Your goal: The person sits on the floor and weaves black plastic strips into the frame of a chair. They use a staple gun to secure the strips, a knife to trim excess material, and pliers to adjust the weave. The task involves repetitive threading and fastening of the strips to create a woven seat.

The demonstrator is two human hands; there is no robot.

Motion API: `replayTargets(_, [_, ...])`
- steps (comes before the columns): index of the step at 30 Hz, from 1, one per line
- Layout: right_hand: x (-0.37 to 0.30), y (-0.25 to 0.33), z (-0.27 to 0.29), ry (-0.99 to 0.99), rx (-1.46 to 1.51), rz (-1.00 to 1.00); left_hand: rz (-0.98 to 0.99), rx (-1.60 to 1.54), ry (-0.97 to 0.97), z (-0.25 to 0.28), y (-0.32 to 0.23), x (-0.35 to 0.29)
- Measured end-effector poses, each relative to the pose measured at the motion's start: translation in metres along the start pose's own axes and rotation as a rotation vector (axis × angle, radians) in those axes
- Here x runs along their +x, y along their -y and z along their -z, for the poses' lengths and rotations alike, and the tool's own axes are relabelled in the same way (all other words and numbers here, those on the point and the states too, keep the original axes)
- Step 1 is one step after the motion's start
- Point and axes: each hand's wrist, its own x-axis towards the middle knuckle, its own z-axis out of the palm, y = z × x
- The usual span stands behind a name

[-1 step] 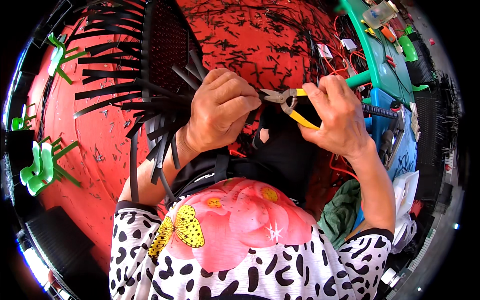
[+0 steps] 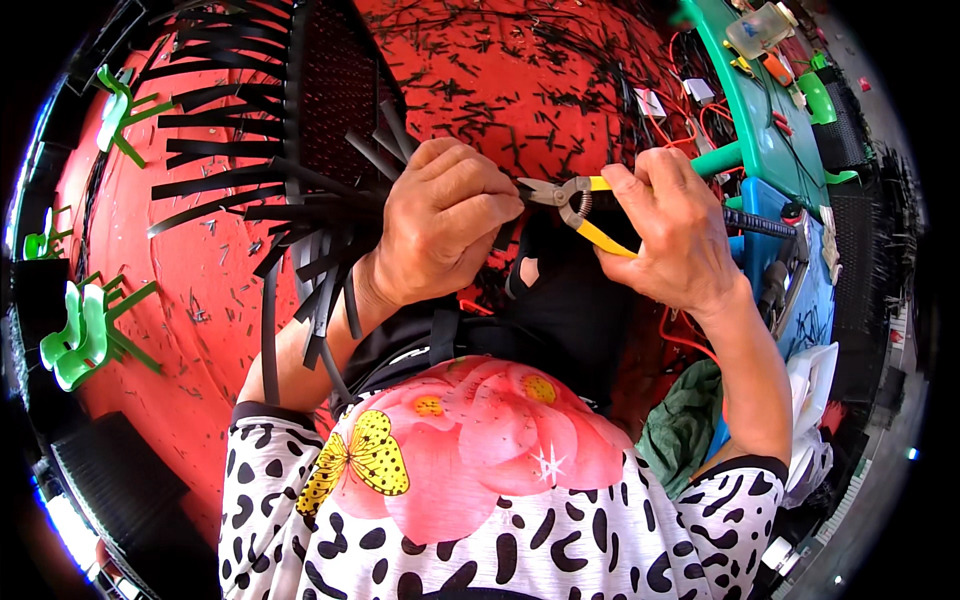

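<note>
My right hand [image 2: 675,230] is wrapped round a pair of small pruning shears [image 2: 570,190] with yellow handles and a coiled spring. Their blades point left, tips against the fingertips of my left hand [image 2: 440,220]. That hand is closed in a pinch on a black strip, most of which its fingers hide. Around the left wrist hang several loose flat black strips [image 2: 318,285]. They fan out from the edge of a dark woven panel [image 2: 345,90], which stands to the left of the hand and beyond it.
Short black offcuts [image 2: 530,85] litter the red floor [image 2: 215,320]. Green chairs [image 2: 90,335] stand at the left. On the right are a green stool [image 2: 770,120], a blue surface [image 2: 812,265] with tools, a green cloth [image 2: 680,425] and red cords [image 2: 685,345].
The shears' blades have come a little closer together, and my right hand has shifted slightly up and left. My left hand stays nearly where it was.
</note>
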Motion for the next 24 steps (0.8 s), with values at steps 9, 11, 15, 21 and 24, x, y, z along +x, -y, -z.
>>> replayTargets(9, [-0.020, -0.002, -0.005, 0.081, 0.137, -0.012, 0.056, -0.099, 0.011, -0.021, -0.026, -0.008])
replayTargets(11, [-0.017, -0.002, -0.012, 0.045, 0.138, -0.023, 0.048, -0.117, 0.036, -0.020, -0.024, -0.012])
replayTargets(15, [-0.036, -0.002, -0.008, -0.087, 0.199, -0.185, 0.052, -0.118, 0.067, -0.012, -0.023, -0.019])
replayTargets(21, [-0.177, -0.031, 0.016, -0.235, 0.135, -0.663, -0.144, -0.066, 0.098, -0.016, -0.045, -0.001])
replayTargets(24, [-0.309, -0.055, 0.016, -0.293, -0.073, -0.971, -0.274, -0.198, 0.249, -0.035, -0.069, -0.003])
